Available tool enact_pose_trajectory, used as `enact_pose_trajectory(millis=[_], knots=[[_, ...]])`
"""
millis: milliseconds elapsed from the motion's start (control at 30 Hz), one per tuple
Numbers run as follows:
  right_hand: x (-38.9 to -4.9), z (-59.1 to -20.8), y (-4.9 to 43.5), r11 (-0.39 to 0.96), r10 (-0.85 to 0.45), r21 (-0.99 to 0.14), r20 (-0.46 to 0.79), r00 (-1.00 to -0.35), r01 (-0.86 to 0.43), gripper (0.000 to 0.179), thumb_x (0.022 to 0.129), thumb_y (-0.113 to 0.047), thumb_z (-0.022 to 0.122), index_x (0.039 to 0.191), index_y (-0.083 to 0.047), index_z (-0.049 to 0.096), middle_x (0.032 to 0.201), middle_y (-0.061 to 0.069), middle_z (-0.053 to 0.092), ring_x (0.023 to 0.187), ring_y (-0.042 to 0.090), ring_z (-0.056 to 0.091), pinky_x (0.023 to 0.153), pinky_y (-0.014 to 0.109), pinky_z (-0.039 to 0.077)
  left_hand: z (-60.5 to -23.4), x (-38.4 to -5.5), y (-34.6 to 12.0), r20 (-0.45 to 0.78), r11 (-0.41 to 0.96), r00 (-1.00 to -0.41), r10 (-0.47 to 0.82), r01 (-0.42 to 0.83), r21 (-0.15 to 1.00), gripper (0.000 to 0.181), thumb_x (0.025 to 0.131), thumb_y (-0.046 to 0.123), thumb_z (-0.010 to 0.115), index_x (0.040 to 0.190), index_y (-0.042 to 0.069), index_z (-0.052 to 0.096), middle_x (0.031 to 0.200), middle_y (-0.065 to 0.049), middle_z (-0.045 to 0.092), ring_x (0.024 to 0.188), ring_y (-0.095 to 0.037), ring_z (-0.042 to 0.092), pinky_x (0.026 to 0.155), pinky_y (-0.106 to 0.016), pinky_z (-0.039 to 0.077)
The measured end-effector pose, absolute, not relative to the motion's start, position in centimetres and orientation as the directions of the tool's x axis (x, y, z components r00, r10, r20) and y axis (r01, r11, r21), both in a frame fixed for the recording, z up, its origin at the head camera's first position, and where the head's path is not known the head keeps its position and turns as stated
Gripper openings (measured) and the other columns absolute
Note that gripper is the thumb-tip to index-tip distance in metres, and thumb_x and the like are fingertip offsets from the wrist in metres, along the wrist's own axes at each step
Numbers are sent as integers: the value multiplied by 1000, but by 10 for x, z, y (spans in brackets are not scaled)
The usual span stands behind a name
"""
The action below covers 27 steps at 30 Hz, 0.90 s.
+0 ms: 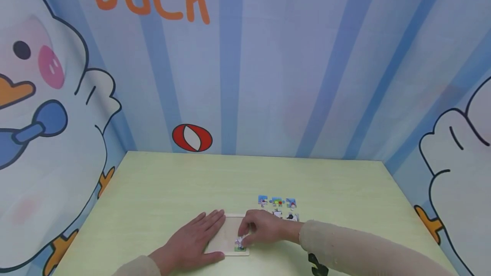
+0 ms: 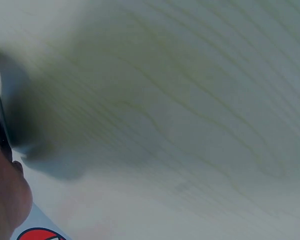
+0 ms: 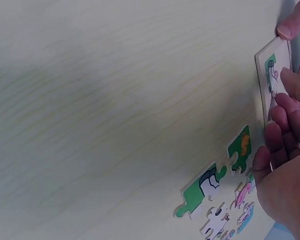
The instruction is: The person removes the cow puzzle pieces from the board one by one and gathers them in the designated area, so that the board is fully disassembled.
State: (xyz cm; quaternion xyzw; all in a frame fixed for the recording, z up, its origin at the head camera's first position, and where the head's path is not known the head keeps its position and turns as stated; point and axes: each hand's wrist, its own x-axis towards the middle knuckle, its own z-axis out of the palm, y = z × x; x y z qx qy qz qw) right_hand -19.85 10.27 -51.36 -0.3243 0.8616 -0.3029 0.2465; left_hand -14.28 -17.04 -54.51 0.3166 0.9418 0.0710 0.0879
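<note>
A shallow wooden puzzle tray [image 1: 229,225] lies near the front of the table. My left hand [image 1: 197,240] rests flat across its left side, fingers spread, thumb at the bottom edge. In the tray's lower right corner sits a jigsaw piece [image 1: 238,248] with green and white print. My right hand [image 1: 264,226] reaches over the tray from the right, with thumb and curled fingers pinching at that piece. The right wrist view shows the same corner piece [image 3: 270,75] with the fingertips right at it. Only a strip of the left hand [image 2: 10,200] appears in the left wrist view.
Loose jigsaw pieces [image 1: 277,202] lie in rows beyond the right hand, partly hidden by it. Among them is a green piece with a black and white print [image 3: 197,195]. A pale table [image 1: 184,182] meets a striped backdrop [image 1: 268,76] with cartoon ducks.
</note>
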Motion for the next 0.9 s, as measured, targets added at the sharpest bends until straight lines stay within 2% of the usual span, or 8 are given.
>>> enact_pose_trajectory(millis=[500, 900], knots=[[-200, -516, 101, 635, -690, -651, -236, -684, -416, 17, 88, -25, 89, 97, -25, 74, 92, -14, 60, 83, 1, 51, 78, 21, 45, -544, -142, -170, -91, 777, -777, 623, 602, 186, 99, 101, 81, 37, 169, 11, 30, 177, -2, 28, 162, -22, 28, 129, -50, 26], [-196, -513, 100, 597, -685, -719, -227, -692, -355, 15, 90, -21, 86, 92, -23, 71, 88, -11, 63, 79, 2, 53, 74, 22, 46, -545, -143, -170, -103, 780, -778, 620, 598, 182, 99, 101, 81, 37, 169, 11, 31, 177, -2, 28, 162, -22, 27, 129, -49, 25]])
